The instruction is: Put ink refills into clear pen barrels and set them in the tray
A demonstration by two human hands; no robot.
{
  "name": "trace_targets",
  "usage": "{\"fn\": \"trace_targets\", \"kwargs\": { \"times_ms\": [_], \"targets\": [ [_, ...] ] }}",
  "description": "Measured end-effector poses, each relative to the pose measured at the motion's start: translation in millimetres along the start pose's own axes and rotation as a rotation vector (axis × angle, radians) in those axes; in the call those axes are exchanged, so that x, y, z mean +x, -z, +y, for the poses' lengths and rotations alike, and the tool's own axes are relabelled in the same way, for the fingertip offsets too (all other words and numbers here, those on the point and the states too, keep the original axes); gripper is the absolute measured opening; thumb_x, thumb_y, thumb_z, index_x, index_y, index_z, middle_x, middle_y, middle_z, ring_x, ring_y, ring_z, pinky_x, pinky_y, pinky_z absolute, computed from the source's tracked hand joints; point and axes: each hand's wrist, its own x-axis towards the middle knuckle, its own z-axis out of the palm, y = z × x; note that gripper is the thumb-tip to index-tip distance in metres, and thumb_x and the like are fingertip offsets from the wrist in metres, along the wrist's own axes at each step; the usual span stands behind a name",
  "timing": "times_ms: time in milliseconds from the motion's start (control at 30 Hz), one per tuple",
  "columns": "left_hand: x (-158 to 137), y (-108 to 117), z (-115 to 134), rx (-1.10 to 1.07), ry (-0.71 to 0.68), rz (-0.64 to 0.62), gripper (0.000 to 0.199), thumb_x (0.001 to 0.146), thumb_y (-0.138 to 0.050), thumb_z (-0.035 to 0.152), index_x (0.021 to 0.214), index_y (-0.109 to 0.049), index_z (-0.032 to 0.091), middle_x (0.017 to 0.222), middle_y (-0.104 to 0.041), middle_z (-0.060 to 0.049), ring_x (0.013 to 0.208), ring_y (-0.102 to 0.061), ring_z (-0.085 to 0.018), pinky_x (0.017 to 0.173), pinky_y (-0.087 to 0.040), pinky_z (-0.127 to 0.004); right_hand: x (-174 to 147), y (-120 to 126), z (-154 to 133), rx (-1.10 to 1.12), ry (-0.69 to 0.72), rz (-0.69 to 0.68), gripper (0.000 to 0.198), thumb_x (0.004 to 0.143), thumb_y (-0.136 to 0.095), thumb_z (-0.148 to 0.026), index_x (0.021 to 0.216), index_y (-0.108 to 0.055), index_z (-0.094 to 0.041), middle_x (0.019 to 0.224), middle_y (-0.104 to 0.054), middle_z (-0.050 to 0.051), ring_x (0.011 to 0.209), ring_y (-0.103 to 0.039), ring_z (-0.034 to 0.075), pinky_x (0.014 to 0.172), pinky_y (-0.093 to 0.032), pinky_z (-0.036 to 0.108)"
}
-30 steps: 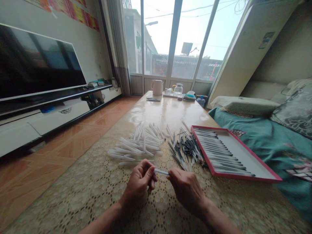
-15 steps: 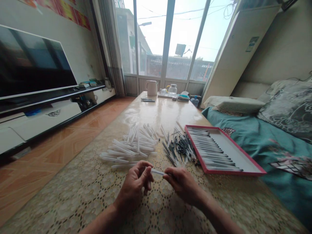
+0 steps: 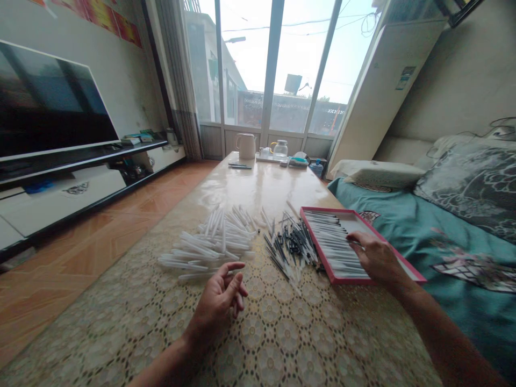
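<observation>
My left hand (image 3: 221, 295) hovers over the tablecloth with its fingers loosely apart and nothing in them. Just beyond it lies a pile of white pen barrels (image 3: 213, 244). My right hand (image 3: 373, 258) reaches over a red-rimmed box (image 3: 407, 271), fingertips pinched on a pen (image 3: 358, 245), mostly hidden by the fingers. Inside the box, several pens with white barrels and dark ends (image 3: 332, 239) lie side by side in a row. Left of the box is a heap of black pen caps and thin refills (image 3: 294, 242).
A patterned cloth covers the long table (image 3: 258, 344). At its far end stand a beige jug (image 3: 246, 147), a glass pot (image 3: 280, 149) on a tray, and a few small items. A sofa with a teal cover (image 3: 403, 226) runs along the right, a TV cabinet (image 3: 80, 188) along the left.
My right hand has left the left hand and moved right, over the box, with the pen. My left hand has let go and opened. The view has shifted slightly.
</observation>
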Motion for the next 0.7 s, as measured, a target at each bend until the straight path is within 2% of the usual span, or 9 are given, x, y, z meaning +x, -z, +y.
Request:
{"fn": "trace_targets", "kwargs": {
  "times_ms": [100, 233, 400, 467, 567, 633, 700],
  "targets": [
    [1, 1, -1, -0.005, -0.008, -0.003, 0.043, 0.074, -0.062, 0.048, 0.102, -0.052, 0.016, 0.056, -0.058, 0.004, 0.034, -0.047, -0.007, 0.032, -0.033, -0.017, 7, -20, 27, -0.117, -0.002, -0.059, 0.020, 0.084, -0.046, -0.023, 0.091, -0.064, -0.023, 0.099, -0.067, 0.007, 0.092, -0.061, 0.023, 0.072, -0.039, 0.031],
    [2, 2, -2, -0.007, 0.012, 0.003, 0.043, 0.074, -0.062, 0.048, 0.102, -0.052, 0.017, 0.057, -0.058, 0.004, 0.035, -0.047, -0.007, 0.032, -0.033, -0.017, 10, -39, 38, -0.162, 0.014, -0.125, 0.021, 0.084, -0.047, -0.021, 0.094, -0.065, -0.025, 0.101, -0.066, 0.006, 0.092, -0.061, 0.021, 0.069, -0.037, 0.030],
    [2, 2, -3, -0.005, 0.018, 0.008, 0.043, 0.074, -0.061, 0.048, 0.101, -0.052, 0.016, 0.056, -0.058, 0.004, 0.035, -0.047, -0.007, 0.032, -0.033, -0.017, 10, -45, 43, -0.172, 0.032, -0.149, 0.023, 0.083, -0.048, -0.019, 0.096, -0.066, -0.026, 0.103, -0.066, 0.005, 0.095, -0.061, 0.021, 0.069, -0.037, 0.030],
    [2, 1, -3, 0.000, 0.023, 0.010, 0.042, 0.074, -0.062, 0.047, 0.101, -0.051, 0.016, 0.056, -0.058, 0.004, 0.035, -0.048, -0.007, 0.032, -0.034, -0.017, 11, -43, 41, -0.167, 0.030, -0.118, 0.024, 0.083, -0.048, -0.018, 0.098, -0.065, -0.026, 0.102, -0.067, 0.005, 0.096, -0.060, 0.022, 0.070, -0.038, 0.030],
    [0, 0, -2, 0.004, 0.018, 0.013, 0.038, 0.074, -0.062, 0.045, 0.098, -0.051, 0.016, 0.057, -0.058, 0.004, 0.036, -0.048, -0.007, 0.032, -0.035, -0.017, 11, -40, 18, -0.077, 0.046, -0.012, 0.024, 0.084, -0.045, -0.017, 0.099, -0.064, -0.022, 0.100, -0.066, 0.008, 0.095, -0.060, 0.023, 0.073, -0.040, 0.032],
    [-2, -1, -1, -0.003, -0.005, 0.052, 0.034, 0.075, -0.062, 0.041, 0.095, -0.051, 0.017, 0.058, -0.058, 0.004, 0.037, -0.047, -0.007, 0.033, -0.035, -0.017, 9, -39, -12, 0.060, 0.112, 0.047, 0.022, 0.086, -0.044, -0.018, 0.098, -0.063, -0.018, 0.098, -0.065, 0.009, 0.092, -0.059, 0.022, 0.077, -0.041, 0.031],
    [-2, 1, 1, -0.016, -0.062, 0.141, 0.029, 0.074, -0.063, 0.038, 0.092, -0.051, 0.017, 0.058, -0.058, 0.004, 0.039, -0.047, -0.007, 0.034, -0.036, -0.017, 4, -42, -50, 0.199, 0.190, 0.054, 0.019, 0.086, -0.045, -0.019, 0.094, -0.062, -0.017, 0.093, -0.064, 0.008, 0.088, -0.059, 0.021, 0.078, -0.042, 0.031]
  ]
}}
